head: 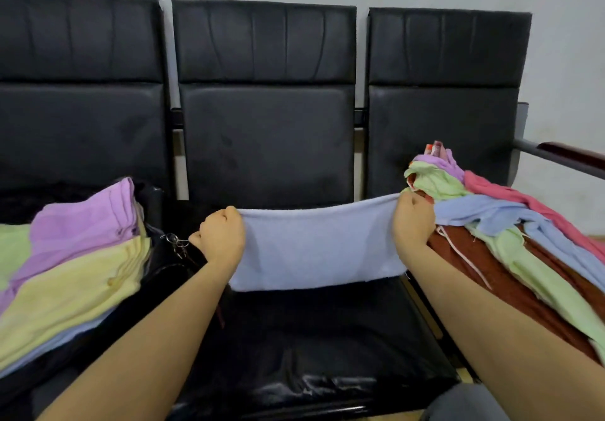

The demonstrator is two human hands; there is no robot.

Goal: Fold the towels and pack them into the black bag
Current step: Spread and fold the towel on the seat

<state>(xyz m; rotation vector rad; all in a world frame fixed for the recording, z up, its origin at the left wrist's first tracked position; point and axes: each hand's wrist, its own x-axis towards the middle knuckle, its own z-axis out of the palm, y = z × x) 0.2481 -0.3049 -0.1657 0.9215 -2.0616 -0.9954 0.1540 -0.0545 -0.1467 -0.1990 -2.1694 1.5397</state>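
Head view: your left hand [222,235] and right hand [413,220] each have a grip pinching a top corner of the pale blue towel [319,247], stretched over the middle seat [311,338]. Folded towels [75,273] lie on the black bag [163,266] at the left edge; the unfolded pile [510,230] sits at the right.

Pastel towels against black seats

A pale blue towel [319,247] hangs plain and unpatterned over the glossy black middle seat [294,338]. The folded stack [75,256] shows lilac, light green, pale yellow and pale blue layers. The loose heap [510,234] mixes light green, lilac, pale blue, pink and rust brown. The seat backs [265,99] are black, the wall [563,60] pale grey.
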